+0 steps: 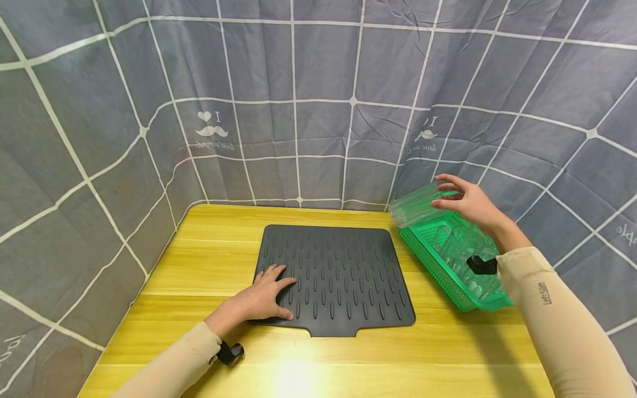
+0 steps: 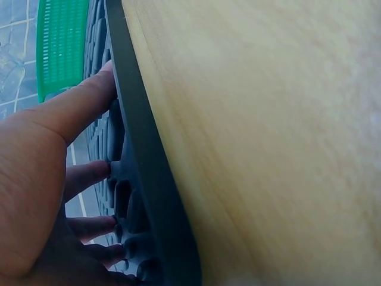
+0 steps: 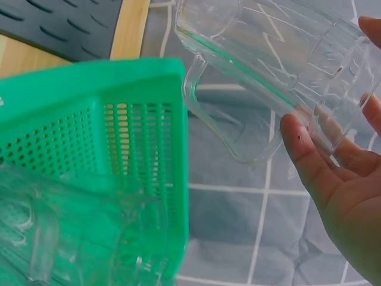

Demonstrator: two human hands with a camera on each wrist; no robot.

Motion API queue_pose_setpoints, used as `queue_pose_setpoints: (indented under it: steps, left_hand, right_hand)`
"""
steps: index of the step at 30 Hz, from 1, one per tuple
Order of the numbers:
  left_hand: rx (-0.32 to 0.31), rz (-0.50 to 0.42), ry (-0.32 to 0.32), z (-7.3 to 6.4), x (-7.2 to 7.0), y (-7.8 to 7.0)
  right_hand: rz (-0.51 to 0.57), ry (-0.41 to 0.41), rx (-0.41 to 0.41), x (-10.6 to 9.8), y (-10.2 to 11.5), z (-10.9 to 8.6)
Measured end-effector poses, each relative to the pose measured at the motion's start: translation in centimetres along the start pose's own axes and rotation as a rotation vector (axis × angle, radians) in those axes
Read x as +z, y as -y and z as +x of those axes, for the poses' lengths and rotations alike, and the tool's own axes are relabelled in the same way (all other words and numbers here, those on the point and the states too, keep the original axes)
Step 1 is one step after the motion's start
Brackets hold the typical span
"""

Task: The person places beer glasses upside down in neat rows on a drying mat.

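Observation:
My left hand (image 1: 261,293) rests on the near left corner of a dark grey ribbed drying mat (image 1: 333,276), fingers spread. In the left wrist view its thumb (image 2: 83,98) presses near the mat's rim. My right hand (image 1: 468,204) holds a clear pitcher (image 1: 415,205) by one end, above the far end of a green basket (image 1: 435,265). The right wrist view shows the tilted pitcher (image 3: 268,59) with its side handle (image 3: 217,128); thumb and fingers grip around the end away from the basket. More clear glass-like vessels (image 1: 463,249) lie inside the basket.
A yellow wooden table (image 1: 219,243) carries the mat and basket. The basket stands at the right, close to the mat's right edge. A grey curtain with white grid lines (image 1: 318,132) hangs behind and along both sides.

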State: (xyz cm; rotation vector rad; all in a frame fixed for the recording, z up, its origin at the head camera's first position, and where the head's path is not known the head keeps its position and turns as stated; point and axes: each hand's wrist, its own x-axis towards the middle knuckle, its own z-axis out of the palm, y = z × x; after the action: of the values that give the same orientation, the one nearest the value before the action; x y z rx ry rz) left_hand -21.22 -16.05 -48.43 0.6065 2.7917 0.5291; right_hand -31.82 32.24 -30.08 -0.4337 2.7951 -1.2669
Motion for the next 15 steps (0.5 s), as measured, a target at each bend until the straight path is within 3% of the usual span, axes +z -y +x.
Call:
queue_pose_setpoints:
  steps: [15]
  left_hand:
    - [0.002, 0.007, 0.004, -0.1, -0.2, -0.2]
  right_hand:
    - [0.164, 0.017, -0.037, 2.4, 0.5, -1.7]
